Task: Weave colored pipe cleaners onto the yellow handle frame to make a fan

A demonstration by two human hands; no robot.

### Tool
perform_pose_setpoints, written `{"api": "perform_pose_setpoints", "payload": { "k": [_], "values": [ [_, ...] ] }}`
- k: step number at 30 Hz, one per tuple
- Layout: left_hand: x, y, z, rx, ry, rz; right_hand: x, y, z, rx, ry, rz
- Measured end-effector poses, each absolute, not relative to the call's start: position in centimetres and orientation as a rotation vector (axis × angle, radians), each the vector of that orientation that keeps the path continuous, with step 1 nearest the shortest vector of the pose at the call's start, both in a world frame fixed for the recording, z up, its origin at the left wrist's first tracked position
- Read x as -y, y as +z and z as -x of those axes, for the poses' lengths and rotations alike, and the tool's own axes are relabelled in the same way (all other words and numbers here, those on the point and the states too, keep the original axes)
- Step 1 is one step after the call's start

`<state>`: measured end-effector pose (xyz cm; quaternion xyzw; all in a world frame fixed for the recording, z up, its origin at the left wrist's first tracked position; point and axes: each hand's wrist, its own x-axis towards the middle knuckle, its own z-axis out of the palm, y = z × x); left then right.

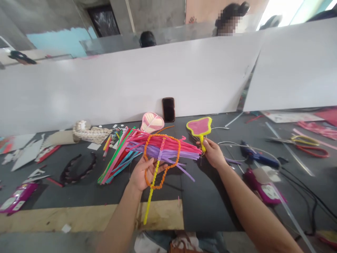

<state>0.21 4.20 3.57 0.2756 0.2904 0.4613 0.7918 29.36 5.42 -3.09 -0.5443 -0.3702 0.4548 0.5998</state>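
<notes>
My left hand (144, 172) holds an orange pipe-cleaner loop (161, 159) woven with pink and purple strips, on a long yellow stem (150, 199). The fingers curl under it. My right hand (213, 152) grips the yellow handle of a small pink fan with a yellow rim (199, 127). Beneath both lies a spread pile of coloured pipe cleaners (123, 153) on the dark table (210, 200).
A phone (169, 109) leans on the white partition (131, 84). A pink striped leaf shape (152, 122), a braided cream piece (89, 133), a blue glue gun (259, 158) with cables, red-handled scissors (308, 146) and purple packets (263, 188) lie around. People sit beyond the partition.
</notes>
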Motion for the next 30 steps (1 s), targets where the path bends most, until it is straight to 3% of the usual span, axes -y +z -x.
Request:
{"api": "perform_pose_setpoints", "payload": {
  "k": [8,19,30],
  "values": [
    [-2.9,5.5,-0.4,-0.635,1.113,-0.594,-4.7,-1.4,-30.6,1.107,0.709,1.463],
    [-1.9,5.0,-2.4,-0.635,0.987,-0.729,-4.3,6.5,-24.6,1.594,0.596,1.131],
    [-0.1,4.8,-2.0,-0.596,0.924,-0.791,-3.5,8.0,-23.0,1.761,1.01,1.106]
  ]
}}
